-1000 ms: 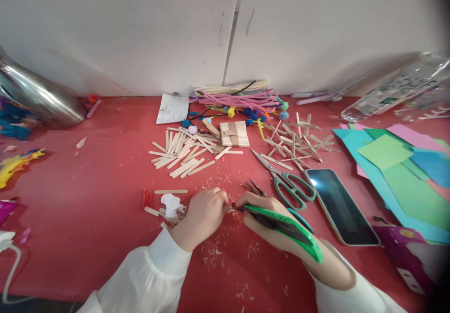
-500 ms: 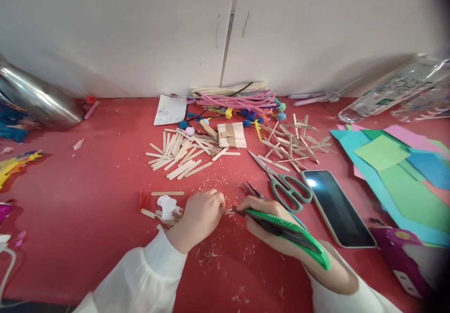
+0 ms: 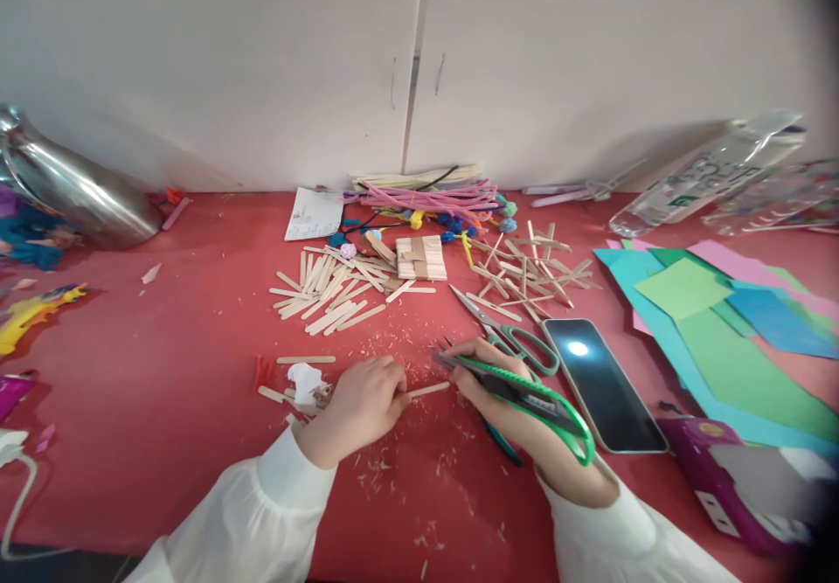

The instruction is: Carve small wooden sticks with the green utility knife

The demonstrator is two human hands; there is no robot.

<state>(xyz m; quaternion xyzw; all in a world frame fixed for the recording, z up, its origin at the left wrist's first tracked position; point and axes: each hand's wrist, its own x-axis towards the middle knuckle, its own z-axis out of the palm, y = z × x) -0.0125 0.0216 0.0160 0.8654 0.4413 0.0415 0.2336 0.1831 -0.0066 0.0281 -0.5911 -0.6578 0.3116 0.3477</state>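
My left hand is closed on one end of a wooden craft stick, whose other end points right across the red tabletop. In my right hand is a green utility knife, its tip just above and right of the stick's free end and apart from it. Wood shavings lie scattered under and around both hands. Beyond my right hand rest grey-green scissors. Dark-tipped pliers are partly hidden under that hand, with a teal handle showing below it.
A pile of craft sticks and a bundled stack lie ahead. Right are a phone, coloured paper, a purple device and a plastic bottle. A steel flask stands left. Pipe cleaners lie at the back.
The knife has come up and away from the stick, baring more of the stick's length. My left hand still grips it. The whole view has shifted slightly.
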